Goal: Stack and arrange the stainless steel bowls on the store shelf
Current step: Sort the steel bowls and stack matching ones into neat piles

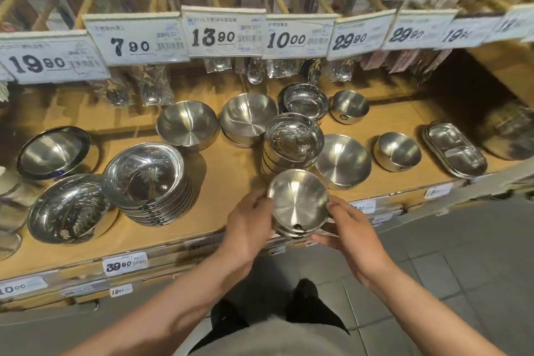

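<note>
From the head camera, both hands hold a small stack of steel bowls (299,205) at the front edge of the wooden shelf (231,182), just in front of a taller stack of shiny bowls (293,141). The left hand (248,228) curls around the stack's left side and the right hand (346,228) cups its right side and underside, so both are grasping it. A single wide bowl (342,160) sits just beside it to the right.

To do this step well, the person should probably keep the stack level, support it from below so the nested bowls do not slide apart, and set it down squarely in an open spot in line with its neighbours.

How many bowls are nested in the held stack is hard to tell, since only the lower rims peek out. Whether it rests on the shelf or hangs above the edge is unclear. The price tags (213,35) above are partly blurred, and the far left bowls are cut off by the frame.
</note>
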Available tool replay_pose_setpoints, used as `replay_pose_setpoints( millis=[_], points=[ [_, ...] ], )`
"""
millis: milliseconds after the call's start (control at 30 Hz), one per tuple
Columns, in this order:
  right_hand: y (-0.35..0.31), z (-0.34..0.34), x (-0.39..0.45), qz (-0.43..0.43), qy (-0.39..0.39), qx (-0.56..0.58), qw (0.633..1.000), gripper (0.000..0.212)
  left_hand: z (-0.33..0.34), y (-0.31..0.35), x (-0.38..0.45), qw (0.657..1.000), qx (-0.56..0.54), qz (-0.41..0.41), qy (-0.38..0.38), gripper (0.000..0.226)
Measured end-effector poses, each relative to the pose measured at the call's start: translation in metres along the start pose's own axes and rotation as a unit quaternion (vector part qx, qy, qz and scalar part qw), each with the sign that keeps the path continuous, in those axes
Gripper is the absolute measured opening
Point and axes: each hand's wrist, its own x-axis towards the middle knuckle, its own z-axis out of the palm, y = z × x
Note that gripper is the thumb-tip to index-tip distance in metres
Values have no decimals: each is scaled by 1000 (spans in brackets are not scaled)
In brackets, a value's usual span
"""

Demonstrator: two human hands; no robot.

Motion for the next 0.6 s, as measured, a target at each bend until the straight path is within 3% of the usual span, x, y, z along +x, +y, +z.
replay_pose_setpoints(
  millis=[167,367,500,600],
  points=[
    [-7,-67,6,-3,20,2,1000,31,68,7,-12,999,23,13,-30,25],
    [-29,-153,40,-42,12,4,999,26,164,20,11,999,35,36,-7,26],
    [-65,-212,75,-56,4,-24,998,33,235,40,33,1000,-12,23,16,40],
    [-93,-248,107,-66,5,-59,996,29,276,61,53,998,-38,38,17,29]
  ],
)
